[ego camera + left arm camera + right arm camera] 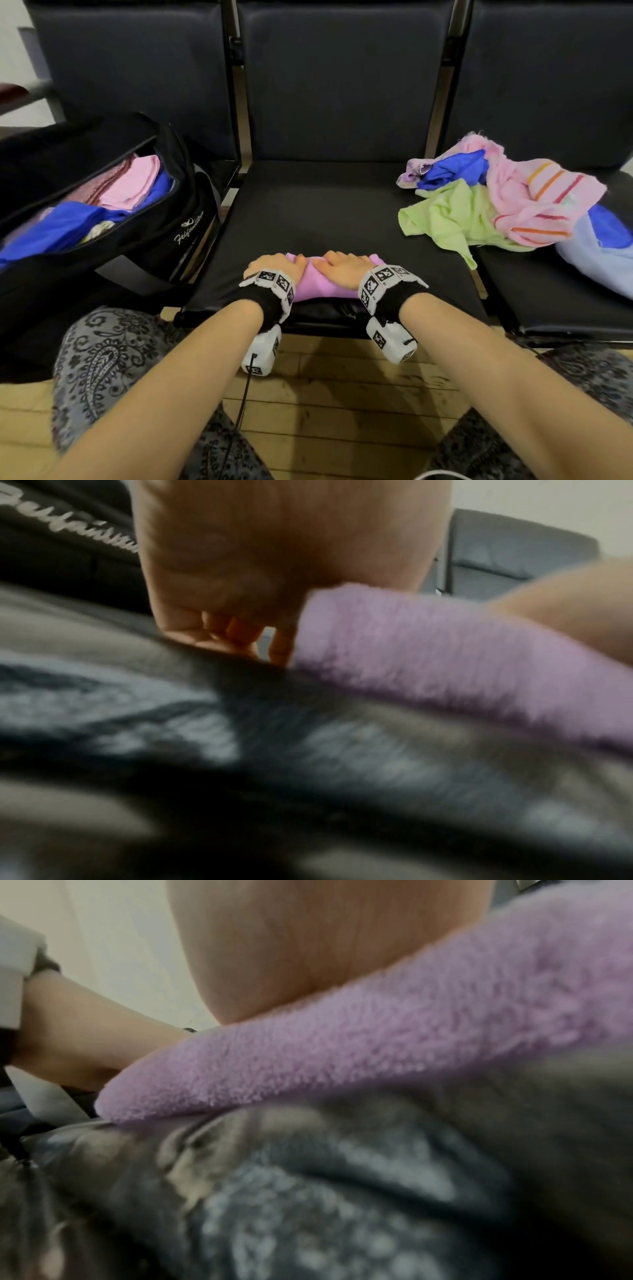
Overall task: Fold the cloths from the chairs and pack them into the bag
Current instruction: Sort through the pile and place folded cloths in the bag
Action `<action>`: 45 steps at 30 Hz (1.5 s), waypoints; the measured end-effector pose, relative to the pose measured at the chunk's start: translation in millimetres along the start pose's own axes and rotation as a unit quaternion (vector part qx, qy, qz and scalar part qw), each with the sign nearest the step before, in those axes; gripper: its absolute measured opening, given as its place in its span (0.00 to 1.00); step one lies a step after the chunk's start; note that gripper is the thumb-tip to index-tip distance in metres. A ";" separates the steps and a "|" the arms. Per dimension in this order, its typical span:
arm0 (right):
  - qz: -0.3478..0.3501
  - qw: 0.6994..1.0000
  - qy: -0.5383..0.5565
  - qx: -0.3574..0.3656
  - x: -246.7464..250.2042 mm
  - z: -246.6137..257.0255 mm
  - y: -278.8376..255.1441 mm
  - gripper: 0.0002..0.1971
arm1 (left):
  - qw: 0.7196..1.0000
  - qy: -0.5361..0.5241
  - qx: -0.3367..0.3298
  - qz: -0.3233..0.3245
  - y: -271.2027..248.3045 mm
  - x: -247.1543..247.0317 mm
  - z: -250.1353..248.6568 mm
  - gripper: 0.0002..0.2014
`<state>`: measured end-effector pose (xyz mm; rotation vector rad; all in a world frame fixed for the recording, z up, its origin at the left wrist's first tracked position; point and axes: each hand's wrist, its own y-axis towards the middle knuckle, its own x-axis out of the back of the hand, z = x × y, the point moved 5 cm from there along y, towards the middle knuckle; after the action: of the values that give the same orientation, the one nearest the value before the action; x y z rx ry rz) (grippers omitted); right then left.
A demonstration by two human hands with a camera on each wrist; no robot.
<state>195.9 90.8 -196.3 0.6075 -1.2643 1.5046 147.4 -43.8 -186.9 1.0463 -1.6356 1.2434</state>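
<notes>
A folded purple cloth (pixel 310 279) lies on the middle chair seat (pixel 325 212) near its front edge. My left hand (pixel 270 267) covers its left end, thumb on top and fingers (pixel 240 634) curled down beside the cloth (pixel 428 656) to the seat. My right hand (pixel 342 267) lies flat on the cloth's right half, its palm (pixel 291 947) pressing the fleecy fabric (pixel 342 1042). The open black bag (pixel 164 222) stands on the left chair, with folded pink and blue cloths inside.
An unfolded heap sits on the right chair: a green cloth (pixel 442 212), a pink striped cloth (pixel 534 195), a blue cloth (pixel 455 168) and a pale blue cloth (pixel 596 260). Chair backs rise behind. My patterned knees and wooden floor are below the seat edge.
</notes>
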 end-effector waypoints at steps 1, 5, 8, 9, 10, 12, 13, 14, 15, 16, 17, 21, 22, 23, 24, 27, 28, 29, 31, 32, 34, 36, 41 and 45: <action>0.001 1.000 0.003 -0.002 0.1 0.2 -0.5 0.29 | 1.000 0.017 -0.002 0.017 2.2 -1.9 0.6 0.30; -0.004 1.000 0.003 -0.011 1.7 3.1 -3.2 0.29 | 0.995 -0.045 0.020 0.086 12.1 -5.4 10.0 0.36; -0.011 1.000 -0.010 -0.019 2.2 5.2 -6.1 0.29 | 0.983 -0.162 -0.011 0.086 6.5 -4.6 15.3 0.32; -0.020 1.000 -0.017 -0.016 2.3 6.1 -8.2 0.28 | 0.978 -0.193 -0.031 0.073 3.5 -3.0 15.5 0.29; -0.033 0.999 -0.027 -0.008 1.6 6.3 -9.5 0.28 | 0.974 -0.213 -0.049 0.059 1.0 -2.1 15.4 0.24; -0.056 0.997 -0.046 0.004 3.5 7.0 -15.1 0.27 | 0.962 -0.250 -0.100 0.037 -6.6 5.3 12.5 0.10; -0.059 0.997 -0.040 0.006 6.8 6.8 -18.7 0.27 | 0.954 -0.270 -0.130 0.030 -9.3 9.9 10.4 0.10; -0.057 0.998 -0.020 0.007 11.1 5.8 -22.0 0.27 | 0.946 -0.285 -0.148 0.029 -13.8 16.7 8.5 0.13; -0.051 0.999 0.016 0.009 16.9 5.0 -25.7 0.27 | 0.938 -0.303 -0.168 0.023 -16.1 24.4 7.2 0.14; -0.044 0.997 0.065 0.013 23.8 4.7 -28.3 0.26 | 0.929 -0.323 -0.176 0.019 -17.4 32.7 7.4 0.15; -0.039 0.992 0.116 0.022 31.6 6.8 -31.8 0.27 | 0.919 -0.348 -0.187 0.010 -18.0 42.7 8.7 0.15; -0.018 0.964 0.262 0.050 59.2 33.1 -36.7 0.29 | 0.885 -0.419 -0.201 -0.026 -27.0 91.9 24.5 0.16; -0.020 0.962 0.267 0.054 65.6 44.0 -35.9 0.30 | 0.883 -0.421 -0.201 -0.039 -28.9 104.7 31.1 0.16; -0.027 0.963 0.262 0.058 72.8 56.7 -34.2 0.31 | 0.881 -0.424 -0.201 -0.055 -31.1 118.6 39.1 0.16; -0.034 0.964 0.254 0.066 79.7 70.6 -31.7 0.32 | 0.882 -0.422 -0.195 -0.072 -32.4 132.5 48.4 0.16; -0.037 0.962 0.254 0.095 93.7 117.2 -24.8 0.34 | 0.878 -0.427 -0.174 -0.127 -31.2 171.2 83.9 0.19; -0.030 0.961 0.253 0.108 96.0 133.8 -21.6 0.35 | 0.882 -0.420 -0.161 -0.144 -29.4 182.3 98.1 0.21; -0.024 0.961 0.249 0.120 97.0 150.4 -19.2 0.35 | 0.888 -0.408 -0.146 -0.156 -26.3 190.7 112.0 0.22; -0.019 0.964 0.227 0.135 96.9 182.4 -12.0 0.34 | 0.896 -0.390 -0.110 -0.182 -21.3 204.4 143.4 0.21; -0.024 0.967 0.212 0.138 97.0 196.5 -7.6 0.34 | 0.898 -0.384 -0.091 -0.195 -19.6 209.8 160.2 0.19; -0.039 0.969 0.196 0.145 97.4 221.7 2.5 0.34 | 0.903 -0.374 -0.051 -0.206 -12.6 216.8 199.8 0.14; -0.055 0.966 0.207 0.142 98.6 239.6 15.9 0.32 | 0.906 -0.371 -0.012 -0.201 -6.7 221.9 242.7 0.07; -0.101 0.939 0.314 0.099 109.1 260.0 45.5 0.26 | 0.924 -0.337 0.054 -0.171 -0.7 224.5 322.5 0.09; -0.110 0.867 0.478 0.090 110.2 282.2 66.8 0.20 | 0.909 -0.386 0.032 -0.155 13.3 220.8 314.4 0.04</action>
<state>33.6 -121.3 -38.5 0.0542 -0.2744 1.4330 25.9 -378.8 -42.5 1.9225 -1.8802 0.6941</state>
